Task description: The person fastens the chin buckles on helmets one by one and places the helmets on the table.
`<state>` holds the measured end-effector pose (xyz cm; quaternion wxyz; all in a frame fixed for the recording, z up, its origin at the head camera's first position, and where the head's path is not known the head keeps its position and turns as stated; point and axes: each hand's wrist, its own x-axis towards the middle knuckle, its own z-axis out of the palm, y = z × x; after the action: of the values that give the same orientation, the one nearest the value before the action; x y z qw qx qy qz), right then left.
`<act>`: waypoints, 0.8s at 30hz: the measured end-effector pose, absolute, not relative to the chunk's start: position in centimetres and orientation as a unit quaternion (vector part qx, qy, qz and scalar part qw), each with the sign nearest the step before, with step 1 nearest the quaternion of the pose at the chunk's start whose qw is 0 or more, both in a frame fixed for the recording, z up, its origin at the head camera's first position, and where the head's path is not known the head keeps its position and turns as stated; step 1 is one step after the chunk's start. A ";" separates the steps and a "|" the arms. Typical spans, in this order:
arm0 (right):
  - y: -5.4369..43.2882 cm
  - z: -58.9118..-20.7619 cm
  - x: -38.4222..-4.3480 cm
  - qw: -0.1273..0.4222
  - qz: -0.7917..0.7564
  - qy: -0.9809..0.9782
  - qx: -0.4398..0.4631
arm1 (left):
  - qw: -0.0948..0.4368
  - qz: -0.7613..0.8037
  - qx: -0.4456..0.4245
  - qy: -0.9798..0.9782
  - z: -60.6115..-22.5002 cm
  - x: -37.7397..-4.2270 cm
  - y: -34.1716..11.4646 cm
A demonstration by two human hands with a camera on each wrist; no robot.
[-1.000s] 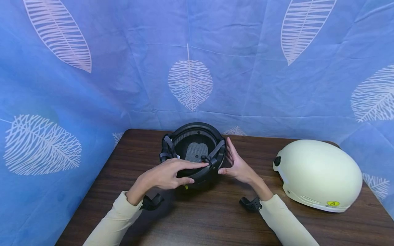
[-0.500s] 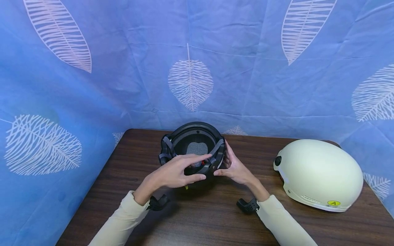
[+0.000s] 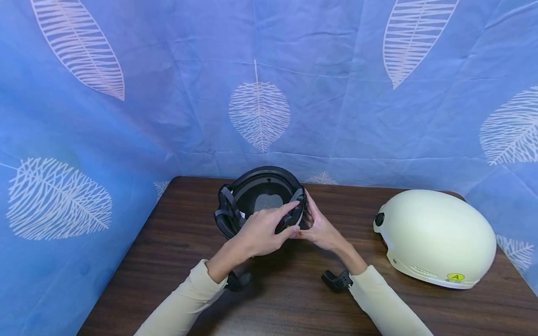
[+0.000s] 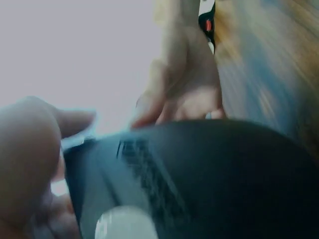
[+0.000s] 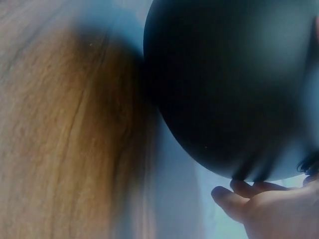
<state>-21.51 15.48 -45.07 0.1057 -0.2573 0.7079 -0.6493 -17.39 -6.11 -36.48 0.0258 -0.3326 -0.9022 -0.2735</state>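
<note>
A black helmet lies upside down on the table, its mesh-lined hollow facing up. Grey chin straps run along its left side. My left hand grips the right-hand rim, fingers inside and thumb outside. My right hand holds the outer right wall, thumb toward me and fingers farther back. The left wrist view shows the dark shell close up, blurred, between both hands. In the right wrist view, fingertips touch the smooth outer shell. Part of the near rim is behind my left hand.
A cream helmet with a yellow "A" sticker sits dome-up at the table's right. The dark wooden table ends at the back against a blue leaf-print cloth. Black bands are on both wrists.
My left hand has moved right, from over the helmet's near rim to its right-hand rim, where thumb and fingers now grip. The right hand came closer around the wall. The helmet shifted slightly left.
</note>
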 end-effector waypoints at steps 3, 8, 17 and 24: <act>15.2 -44.9 -21.6 0.102 -0.655 0.706 -0.251 | 0.080 -0.269 -0.329 -0.902 -36.8 -17.2 -5.8; 14.3 -44.6 -21.6 0.088 -0.645 0.722 -0.234 | 0.180 -0.262 -0.309 -0.896 -37.2 -17.5 -6.3; 12.4 -44.4 -21.6 0.066 -0.621 0.747 -0.229 | 0.275 -0.299 -0.274 -0.872 -37.3 -18.0 -7.7; 11.3 -44.2 -21.9 0.068 -0.613 0.755 -0.223 | 0.294 -0.324 -0.251 -0.863 -36.9 -18.3 -8.5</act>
<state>-21.85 11.34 -44.19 0.0681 -0.2227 0.7548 -0.6132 -18.27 -8.51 -36.93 0.2942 -0.2507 -0.8635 -0.3241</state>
